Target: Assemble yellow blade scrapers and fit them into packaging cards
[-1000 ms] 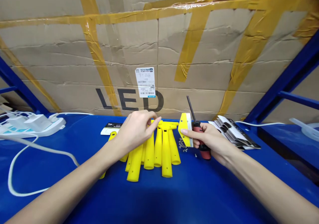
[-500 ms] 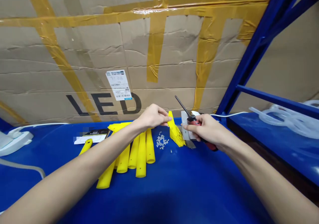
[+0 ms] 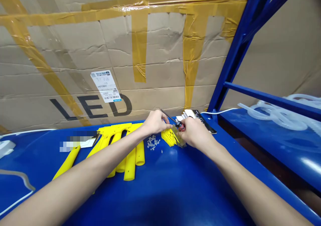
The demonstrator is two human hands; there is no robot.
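My left hand (image 3: pixel 156 122) is closed, its fingertips pinched at the top of a row of thin yellow plastic pieces (image 3: pixel 170 137); the fingers partly hide what they grip. My right hand (image 3: pixel 194 130) is wrapped around a screwdriver (image 3: pixel 180 125) with a red and black handle. Its dark shaft points up and left, passing close to my left fingers. Below the right fingertips, greyish thin plates (image 3: pixel 179 139) stand against the yellow pieces. Small silver screws (image 3: pixel 152 142) lie in a loose pile left of the row, with a single screw (image 3: pixel 162 151) apart from them.
Several yellow T-shaped plastic handles (image 3: pixel 129 167) lie left, partly behind my left forearm. Another yellow handle (image 3: pixel 67 164) lies further left. White and black cards (image 3: pixel 204 122) are behind my right hand. A taped cardboard box (image 3: pixel 160 68) and blue metal frame (image 3: pixel 232 62) border the blue table (image 3: pixel 160 192).
My left hand has moved the tilted yellow piece back toward the row. My right hand has come closer with the screwdriver, away from the grey plates' outer side. The view has shifted right.
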